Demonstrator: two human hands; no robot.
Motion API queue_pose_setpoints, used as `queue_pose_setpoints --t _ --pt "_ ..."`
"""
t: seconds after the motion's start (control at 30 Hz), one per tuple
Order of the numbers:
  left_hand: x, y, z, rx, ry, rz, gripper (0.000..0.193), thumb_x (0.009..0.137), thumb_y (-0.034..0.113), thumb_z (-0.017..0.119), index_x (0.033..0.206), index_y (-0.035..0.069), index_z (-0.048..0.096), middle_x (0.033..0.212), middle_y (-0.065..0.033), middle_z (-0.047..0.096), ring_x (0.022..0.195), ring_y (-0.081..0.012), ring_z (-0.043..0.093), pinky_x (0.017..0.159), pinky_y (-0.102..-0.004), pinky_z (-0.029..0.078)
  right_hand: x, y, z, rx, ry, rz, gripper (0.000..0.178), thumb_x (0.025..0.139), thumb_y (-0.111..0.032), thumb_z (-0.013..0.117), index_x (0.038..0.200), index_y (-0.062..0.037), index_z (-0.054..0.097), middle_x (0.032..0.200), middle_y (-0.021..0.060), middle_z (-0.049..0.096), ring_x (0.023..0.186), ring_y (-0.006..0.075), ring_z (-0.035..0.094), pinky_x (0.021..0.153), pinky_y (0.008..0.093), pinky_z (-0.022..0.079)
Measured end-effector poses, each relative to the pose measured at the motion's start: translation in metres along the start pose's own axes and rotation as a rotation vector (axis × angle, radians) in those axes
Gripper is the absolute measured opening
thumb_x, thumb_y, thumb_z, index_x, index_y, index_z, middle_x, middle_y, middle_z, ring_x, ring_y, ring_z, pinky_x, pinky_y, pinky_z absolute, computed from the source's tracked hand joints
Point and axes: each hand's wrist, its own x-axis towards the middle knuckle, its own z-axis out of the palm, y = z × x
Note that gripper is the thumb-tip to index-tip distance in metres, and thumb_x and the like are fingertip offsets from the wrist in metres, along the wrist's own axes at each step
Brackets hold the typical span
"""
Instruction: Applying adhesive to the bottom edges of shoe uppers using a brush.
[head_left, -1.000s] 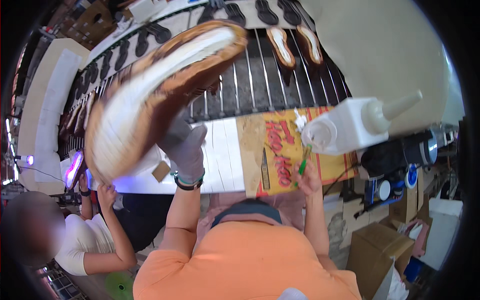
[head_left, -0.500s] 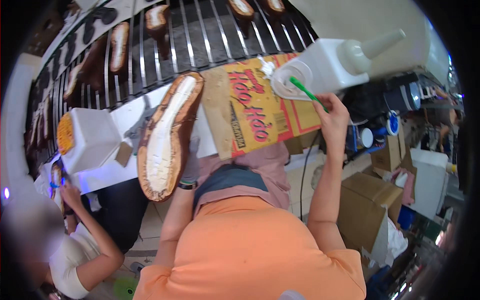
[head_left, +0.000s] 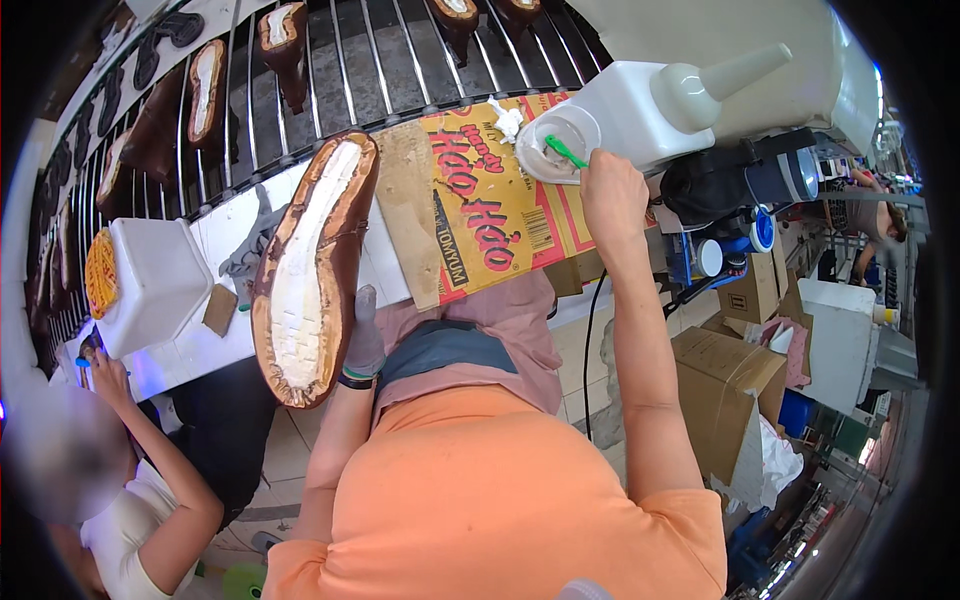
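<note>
My left hand (head_left: 366, 335), in a grey glove, grips a brown lasted shoe (head_left: 318, 265) from its right side, the bottom turned up toward me. A pale white strip runs down the middle of that bottom, framed by the tan folded-over leather edge. My right hand (head_left: 615, 198) is bare and closed around a green-handled brush (head_left: 566, 153). The brush's lower end dips into a clear plastic cup (head_left: 531, 166) with whitish residue inside. Beneath the cup lies a flattened yellow and red cardboard piece (head_left: 480, 200).
More brown lasted shoes (head_left: 207, 90) rest along a metal rack (head_left: 345, 60). A white squeeze bottle (head_left: 640, 105) lies beside the cup. Left stands a white container (head_left: 150, 280) with a yellow sponge-like piece (head_left: 101, 272). A co-worker's hand (head_left: 108, 380) works nearby. Cardboard boxes (head_left: 728, 385) sit at right.
My right hand has lowered the brush deeper into the cup and turned, its back now facing up. The whole scene has shifted slightly left; the shoe stays in my left hand.
</note>
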Motion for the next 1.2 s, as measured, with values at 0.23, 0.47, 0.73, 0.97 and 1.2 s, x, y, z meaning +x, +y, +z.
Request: queue_pose_setpoints --t 0.23,0.47,0.73,0.97,1.2 --pt "-0.007 -0.014 -0.011 0.280 -0.103 0.092 0.080 0.082 0.035 0.071 0.145 0.007 0.031 0.150 -0.0139 0.031 0.137 -0.0312 0.028 0.114 -0.0401 0.018 0.012 0.005 -0.002 -0.079 -0.060 -0.075 0.016 0.082 -0.011 0.061 0.076 0.0032 0.067 0.076 0.0219 0.066 0.076 0.0392 0.066 0.068 0.0467 0.053" --pt "-0.013 -0.003 -0.015 0.342 -0.221 0.050 0.079 0.080 0.033 0.072 0.144 0.009 0.031 0.149 -0.0145 0.032 0.137 -0.0318 0.030 0.114 -0.0422 0.018 -0.009 0.049 0.034 0.866 -0.156 0.188 0.027 0.090 -0.023 0.063 0.085 0.0027 0.068 0.070 0.0101 0.068 0.055 0.0110 0.060 0.050 0.0254 0.045" --pt "-0.014 0.001 0.005 0.301 -0.276 0.274 0.078 0.078 0.029 0.075 0.141 0.010 0.031 0.147 -0.0150 0.034 0.135 -0.0322 0.033 0.114 -0.0452 0.018 -0.025 0.042 0.060 1.446 -0.070 0.328 0.020 0.092 -0.014 0.063 0.106 0.0004 0.059 0.079 0.0055 0.066 0.049 0.0023 0.043 0.043 0.0164 0.029" --pt "-0.010 -0.008 0.038 0.214 -0.227 0.608 0.078 0.077 0.026 0.077 0.138 0.012 0.031 0.146 -0.0155 0.035 0.134 -0.0326 0.035 0.114 -0.0478 0.017 -0.041 -0.019 -0.001 1.579 -0.350 0.031 0.018 0.091 -0.012 0.062 0.104 0.0006 0.064 0.083 0.0057 0.066 0.060 0.0086 0.052 0.053 0.0212 0.039" --pt "-0.008 -0.010 0.045 0.185 -0.160 0.713 0.078 0.075 0.023 0.079 0.135 0.013 0.031 0.144 -0.0159 0.037 0.134 -0.0330 0.037 0.114 -0.0505 0.017 -0.098 -0.069 -0.037 1.308 -0.258 -0.507 0.014 0.075 0.000 0.075 0.089 0.0016 0.071 0.080 0.0073 0.067 0.067 0.0111 0.059 0.057 0.0218 0.043"
